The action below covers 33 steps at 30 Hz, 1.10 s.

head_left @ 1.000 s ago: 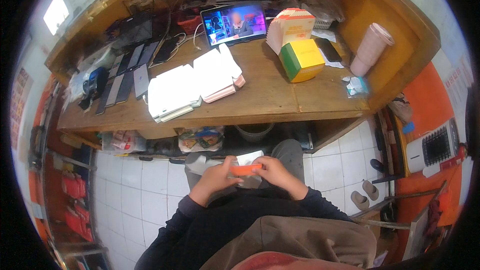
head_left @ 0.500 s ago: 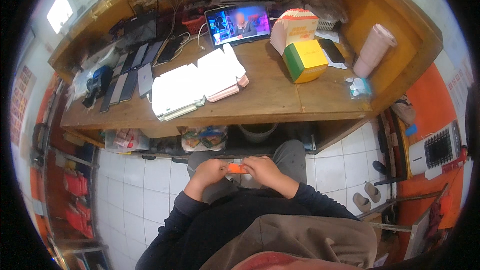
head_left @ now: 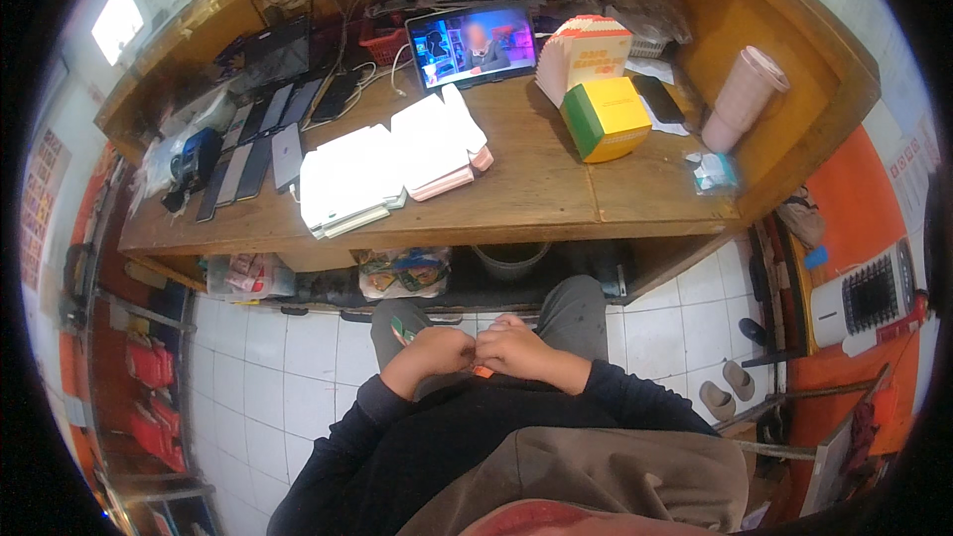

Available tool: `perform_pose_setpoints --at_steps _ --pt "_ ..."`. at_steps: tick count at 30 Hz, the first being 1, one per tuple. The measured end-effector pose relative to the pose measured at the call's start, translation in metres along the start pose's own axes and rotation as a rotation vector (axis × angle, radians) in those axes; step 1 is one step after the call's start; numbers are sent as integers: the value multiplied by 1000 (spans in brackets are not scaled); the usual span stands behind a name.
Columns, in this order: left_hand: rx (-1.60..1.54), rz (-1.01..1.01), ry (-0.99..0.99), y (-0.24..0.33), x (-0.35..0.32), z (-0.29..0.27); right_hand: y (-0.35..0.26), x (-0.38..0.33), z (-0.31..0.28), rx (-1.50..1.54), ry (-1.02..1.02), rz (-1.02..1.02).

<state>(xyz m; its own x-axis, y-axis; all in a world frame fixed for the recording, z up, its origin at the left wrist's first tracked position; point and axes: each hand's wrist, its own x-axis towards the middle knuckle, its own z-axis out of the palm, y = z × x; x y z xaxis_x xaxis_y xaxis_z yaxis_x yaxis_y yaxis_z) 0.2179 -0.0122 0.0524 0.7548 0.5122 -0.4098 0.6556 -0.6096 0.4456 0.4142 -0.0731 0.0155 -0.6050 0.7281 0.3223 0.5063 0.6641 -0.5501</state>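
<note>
My left hand (head_left: 442,350) and my right hand (head_left: 511,347) meet above my lap, fingers closed and nearly touching. A small orange piece of card (head_left: 483,371) shows just beneath them; most of it is hidden by the fingers. A narrow green and white piece (head_left: 401,329) juts out beyond my left hand, over the thigh; whether it belongs to the orange piece I cannot tell. On the desk ahead lie two stacks of flat white cut-out cartons (head_left: 347,179). Farther right stands a folded yellow and green box (head_left: 608,121), before a fanned stack of orange and cream cartons (head_left: 586,55).
The wooden desk (head_left: 536,201) holds a lit tablet (head_left: 473,48), several phones (head_left: 241,174), a pink tumbler (head_left: 745,99) and a small plastic packet (head_left: 713,173). Under it are a bin (head_left: 511,260) and a plastic tub (head_left: 250,276). Slippers (head_left: 717,400) lie on the tiles.
My hands have come closer together and the left has moved slightly right. The orange piece, plain between them before, is now mostly covered. The green and white piece has come into sight.
</note>
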Motion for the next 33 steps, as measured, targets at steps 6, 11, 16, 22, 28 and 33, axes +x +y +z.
perform_pose_setpoints --at_steps 6,11,16,22,28,33 --pt "-69 48 -61 3 -4 -7 -14 1 -5 -53 78 123" --pt "9 -12 -17 -2 2 7 -4 1 3 229 29 182" --pt "337 149 261 11 -7 30 27 19 -35 79 158 449" --pt "332 171 335 22 -10 28 71 6 -39 -168 -393 722" --pt "-809 -152 376 -36 18 52 31 21 -44 -40 204 433" --pt "-2026 -384 192 -8 23 17 4 23 -38 -100 227 267"
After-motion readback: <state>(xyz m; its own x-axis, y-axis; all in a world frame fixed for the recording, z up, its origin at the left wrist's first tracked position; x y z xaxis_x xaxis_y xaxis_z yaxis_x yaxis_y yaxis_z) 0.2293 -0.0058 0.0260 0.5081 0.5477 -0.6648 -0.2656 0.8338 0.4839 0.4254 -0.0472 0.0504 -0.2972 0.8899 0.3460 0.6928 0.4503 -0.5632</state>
